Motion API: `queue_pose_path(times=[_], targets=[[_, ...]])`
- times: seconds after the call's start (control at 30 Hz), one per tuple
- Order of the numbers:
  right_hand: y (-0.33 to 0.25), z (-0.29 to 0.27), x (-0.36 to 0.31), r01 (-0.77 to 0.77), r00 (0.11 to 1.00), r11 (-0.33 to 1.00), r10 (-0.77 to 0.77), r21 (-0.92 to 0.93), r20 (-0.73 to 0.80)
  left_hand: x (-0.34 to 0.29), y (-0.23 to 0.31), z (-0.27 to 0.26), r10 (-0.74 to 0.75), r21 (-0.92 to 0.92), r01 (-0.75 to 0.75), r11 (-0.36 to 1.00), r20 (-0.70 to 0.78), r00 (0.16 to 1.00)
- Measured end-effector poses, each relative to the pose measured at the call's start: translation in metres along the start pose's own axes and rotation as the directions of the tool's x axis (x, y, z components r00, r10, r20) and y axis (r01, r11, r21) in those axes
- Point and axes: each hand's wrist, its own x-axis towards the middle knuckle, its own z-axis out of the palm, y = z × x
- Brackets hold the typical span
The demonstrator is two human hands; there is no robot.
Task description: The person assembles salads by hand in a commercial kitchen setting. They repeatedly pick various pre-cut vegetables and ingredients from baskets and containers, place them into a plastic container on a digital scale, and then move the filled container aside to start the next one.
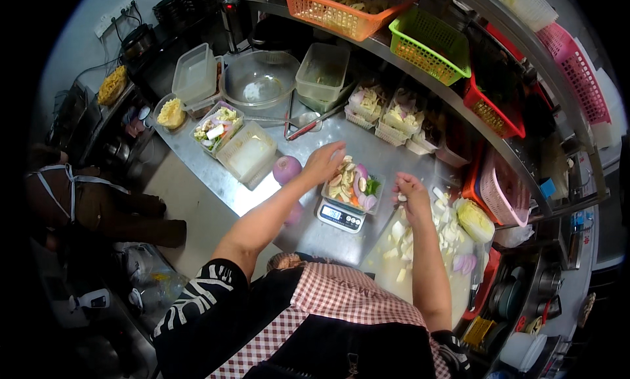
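A small clear tub (378,205) of sliced mushrooms, purple onion, orange pieces and green leaves sits on a white digital kitchen scale (340,217). My left hand (323,164) is over the tub's left rim, fingers stretched out, with nothing visible in them. To the right of the tub, my right hand (413,194) hovers above the pale cutting board (388,274) with its fingers drawn together; what they hold, if anything, is too small to make out. Chopped white cabbage pieces (441,233) are scattered over the board. Sliced purple onion (464,263) lies at its right side.
A half cabbage (474,221) and a knife (474,288) are at the board's right. Whole purple onions (287,170) sit left of the scale. Filled tubs (391,135), a clear bowl (289,84) and tongs (308,125) stand behind. Baskets (430,45) line the shelf. Another person (98,202) stands left.
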Motion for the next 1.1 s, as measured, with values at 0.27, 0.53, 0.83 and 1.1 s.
queue_pose_path(times=[0.27,0.53,0.83,1.1], targets=[[-0.068,-0.120,-0.008,0.459,0.875,0.888,-0.444,0.037,-0.193,0.001,0.038,-0.011,0.060,0.067,-0.090,0.994,0.360,0.931],[-0.118,-0.368,-0.011,0.036,0.499,0.459,-0.778,-0.888,-0.381,-0.021,0.037,-0.003,0.375,0.146,-0.472,0.870,0.427,0.823],[-0.040,-0.143,-0.022,0.464,0.627,0.350,-0.779,-0.814,0.023,-0.011,0.045,-0.007,0.332,0.210,-0.515,0.831,0.556,0.762],[0.043,0.044,-0.027,0.516,0.837,0.248,-0.351,-0.820,0.420,-0.006,0.034,0.003,0.414,0.083,-0.536,0.840,0.541,0.732]])
